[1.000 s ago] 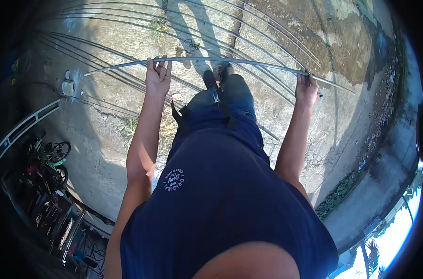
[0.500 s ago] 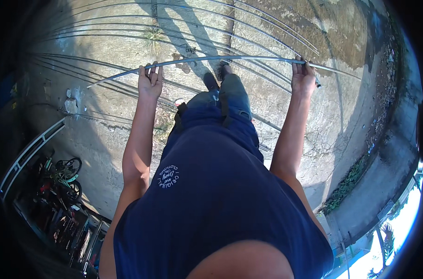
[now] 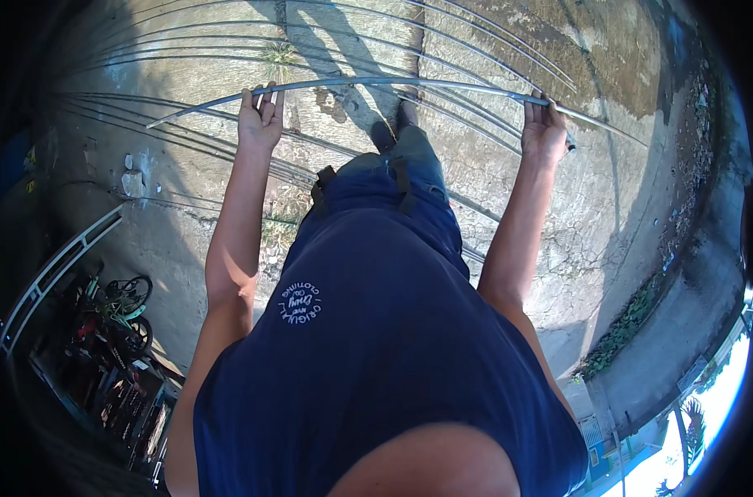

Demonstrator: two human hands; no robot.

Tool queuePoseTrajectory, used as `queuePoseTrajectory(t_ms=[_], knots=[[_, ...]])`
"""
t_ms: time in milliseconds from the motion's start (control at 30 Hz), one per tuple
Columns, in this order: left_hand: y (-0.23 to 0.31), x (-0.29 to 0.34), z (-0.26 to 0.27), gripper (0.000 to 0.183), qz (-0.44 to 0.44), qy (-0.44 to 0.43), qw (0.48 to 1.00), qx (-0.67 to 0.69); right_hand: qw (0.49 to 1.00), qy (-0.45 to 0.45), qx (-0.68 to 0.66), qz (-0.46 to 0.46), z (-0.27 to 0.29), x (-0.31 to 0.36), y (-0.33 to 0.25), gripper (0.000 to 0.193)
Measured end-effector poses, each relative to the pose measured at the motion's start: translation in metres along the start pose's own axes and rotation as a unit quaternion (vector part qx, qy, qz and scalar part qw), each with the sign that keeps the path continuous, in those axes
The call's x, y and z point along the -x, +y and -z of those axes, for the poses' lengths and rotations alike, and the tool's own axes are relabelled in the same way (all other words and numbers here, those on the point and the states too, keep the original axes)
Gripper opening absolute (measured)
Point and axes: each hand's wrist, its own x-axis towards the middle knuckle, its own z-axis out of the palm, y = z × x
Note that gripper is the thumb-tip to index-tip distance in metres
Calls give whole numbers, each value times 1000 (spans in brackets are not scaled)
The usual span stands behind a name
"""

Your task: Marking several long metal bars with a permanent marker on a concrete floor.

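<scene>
A long, slim grey metal pipe (image 3: 376,80) stretches crosswise in front of me, held up above the ground. It looks bowed in this wide view. Near its left part, my left hand (image 3: 260,123) is closed around it, palm up, with fingertips curled over the far side. My right hand (image 3: 545,137) grips it toward the right end in the same palm-up way. Both ends of the pipe extend past my hands. A small dark tip shows just beside my right hand; what it belongs to I cannot tell.
Several long metal bars (image 3: 327,144) lie across the concrete ground, some passing below the pipe. A grass tuft (image 3: 279,54) grows in a crack. To the left are a stone block (image 3: 132,184), a pale metal rail (image 3: 57,269) and bicycles (image 3: 128,311). Green plants (image 3: 621,331) edge the right.
Both hands and the pipe have shifted slightly farther from my body. My left hand has also moved a little to the left. The grip on the pipe is the same.
</scene>
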Motion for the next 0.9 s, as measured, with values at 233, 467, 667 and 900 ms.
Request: queuePoseTrajectory(t_ms=[233,467,667,900], knots=[[3,1,-16,50,-21,24,999,-5,1000,16,-22,11,-8,6,6,19],[-1,5,-25,50,-17,19,1000,-15,999,8,-33,9,5,4,1,26],[-11,7,-24,48,-6,13,1000,-24,1000,8,-27,14,18,7,-7,28],[-31,11,-28,46,3,-8,999,-44,998,42,-34,26,40,21,-26,27]])
